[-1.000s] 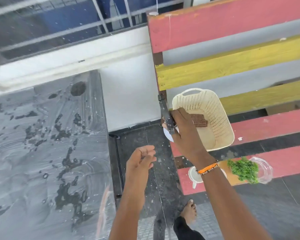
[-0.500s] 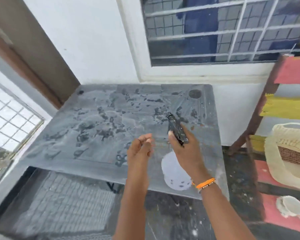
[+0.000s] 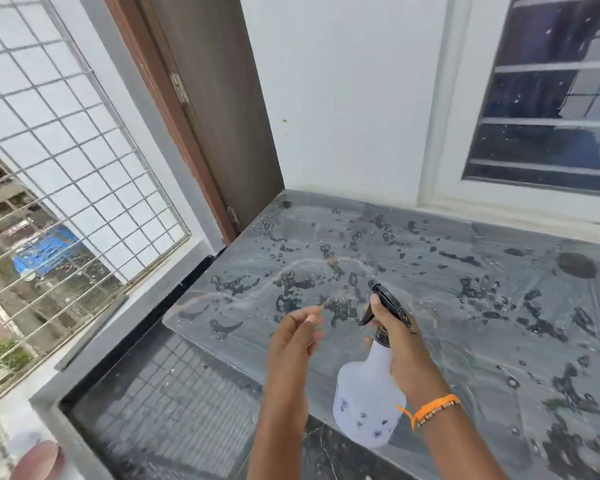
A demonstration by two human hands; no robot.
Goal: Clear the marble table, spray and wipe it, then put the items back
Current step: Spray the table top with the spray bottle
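The grey marble table fills the right half of the view, its top wet with dark droplets and smear marks and bare of items. My right hand grips the neck of a white spray bottle with a black trigger head, held over the table's near edge, nozzle pointing away to the left. A thin arc of spray curves from the nozzle over the table's left part. My left hand hovers just left of the bottle, fingers loosely curled, holding nothing.
A brown door stands at the table's far left corner. A wire grille over a low ledge runs along the left. A white wall and a barred window back the table. Dark tiled floor lies below.
The view has swung left from the coloured bench and basket to the table. My right hand has carried the spray bottle over the table, and a jet of spray now shows.
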